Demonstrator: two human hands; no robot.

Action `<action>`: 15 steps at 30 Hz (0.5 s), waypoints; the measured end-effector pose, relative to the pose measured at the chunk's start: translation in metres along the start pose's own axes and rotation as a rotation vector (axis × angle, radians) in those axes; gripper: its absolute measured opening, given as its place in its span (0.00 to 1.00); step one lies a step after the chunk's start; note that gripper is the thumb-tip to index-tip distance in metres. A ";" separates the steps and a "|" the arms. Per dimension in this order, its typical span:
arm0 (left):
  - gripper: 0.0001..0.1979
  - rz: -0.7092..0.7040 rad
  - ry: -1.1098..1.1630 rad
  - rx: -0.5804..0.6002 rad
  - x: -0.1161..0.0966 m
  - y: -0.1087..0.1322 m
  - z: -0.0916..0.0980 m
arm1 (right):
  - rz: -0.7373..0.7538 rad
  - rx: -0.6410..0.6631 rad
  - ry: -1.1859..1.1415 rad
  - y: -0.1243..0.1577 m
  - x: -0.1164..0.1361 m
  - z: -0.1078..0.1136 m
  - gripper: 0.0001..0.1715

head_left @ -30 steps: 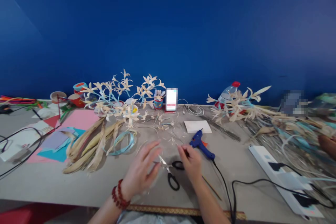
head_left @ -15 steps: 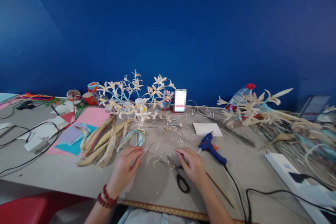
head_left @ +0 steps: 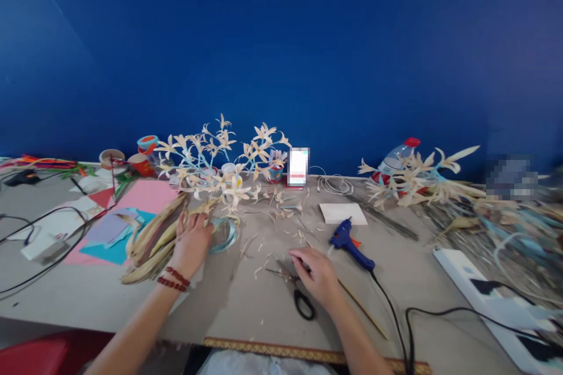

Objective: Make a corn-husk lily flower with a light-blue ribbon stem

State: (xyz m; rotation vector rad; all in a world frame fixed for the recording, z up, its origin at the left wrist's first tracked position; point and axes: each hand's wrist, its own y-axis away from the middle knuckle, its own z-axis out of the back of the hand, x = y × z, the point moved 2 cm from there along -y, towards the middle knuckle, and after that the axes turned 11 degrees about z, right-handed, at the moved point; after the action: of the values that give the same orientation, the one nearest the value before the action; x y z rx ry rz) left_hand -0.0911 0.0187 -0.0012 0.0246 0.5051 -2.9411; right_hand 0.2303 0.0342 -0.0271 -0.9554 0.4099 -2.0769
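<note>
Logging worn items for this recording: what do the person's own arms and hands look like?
The left hand and right hand are gloveless, the visible forearms sleeveless. A dark red beaded bracelet circles the left wrist in two rows; the right wrist shows none.

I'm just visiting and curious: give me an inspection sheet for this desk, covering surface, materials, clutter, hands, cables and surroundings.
Surface: grey table, strewn with pale scraps.
Materials: dried husk strips, blue ribbon loop, scissors, blue glue gun.
Clutter: coloured paper at left, red cup and pale flowers at the back.
Hands: left hand at the husk strips, grip hidden; right hand by the scissors, contact unclear.
Cables: black cord from the glue gun; another black cord crosses the white power strip; coiled white cable behind.
Surroundings: blue panel behind; part of something red at lower left.
</note>
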 end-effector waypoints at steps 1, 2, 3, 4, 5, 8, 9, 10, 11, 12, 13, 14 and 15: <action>0.10 0.010 0.042 0.016 0.003 -0.002 -0.003 | 0.002 -0.002 0.008 0.000 0.000 0.001 0.12; 0.10 0.025 0.102 0.039 0.007 -0.004 -0.005 | 0.003 -0.004 0.015 0.000 0.000 0.002 0.12; 0.09 0.039 0.172 0.066 0.012 -0.006 -0.007 | 0.004 -0.004 0.019 0.000 0.000 0.002 0.12; 0.09 0.044 0.217 0.089 0.017 -0.008 -0.008 | 0.002 -0.004 0.019 0.000 0.000 0.003 0.12; 0.08 0.045 0.249 0.110 0.023 -0.010 -0.007 | 0.002 -0.002 0.015 0.000 -0.001 0.003 0.12; 0.10 0.030 0.324 0.170 0.035 -0.013 0.000 | 0.004 0.011 -0.005 -0.001 -0.001 0.001 0.12; 0.11 0.025 0.346 0.184 0.037 -0.014 0.003 | 0.006 0.021 -0.010 -0.001 -0.001 0.000 0.12; 0.11 0.022 0.363 0.190 0.038 -0.014 0.007 | 0.007 0.030 -0.012 -0.001 -0.001 -0.001 0.13; 0.11 0.019 0.376 0.188 0.038 -0.014 0.011 | 0.008 0.037 -0.013 -0.001 0.000 -0.002 0.13; 0.10 0.015 0.387 0.181 0.038 -0.013 0.015 | 0.010 0.041 -0.012 -0.001 0.000 -0.002 0.13; 0.10 0.007 0.401 0.175 0.037 -0.012 0.019 | 0.014 0.041 -0.011 -0.001 0.000 -0.003 0.13; 0.09 -0.002 0.415 0.169 0.035 -0.011 0.022 | 0.017 0.039 -0.010 0.000 0.000 -0.003 0.13; 0.09 -0.013 0.425 0.165 0.035 -0.009 0.025 | 0.019 0.035 -0.009 0.000 0.000 -0.003 0.13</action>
State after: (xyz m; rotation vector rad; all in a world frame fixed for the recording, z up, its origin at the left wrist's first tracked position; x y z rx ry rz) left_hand -0.1264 0.0138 0.0242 0.6777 0.3097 -2.9815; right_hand 0.2274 0.0340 -0.0290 -0.9357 0.3753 -2.0552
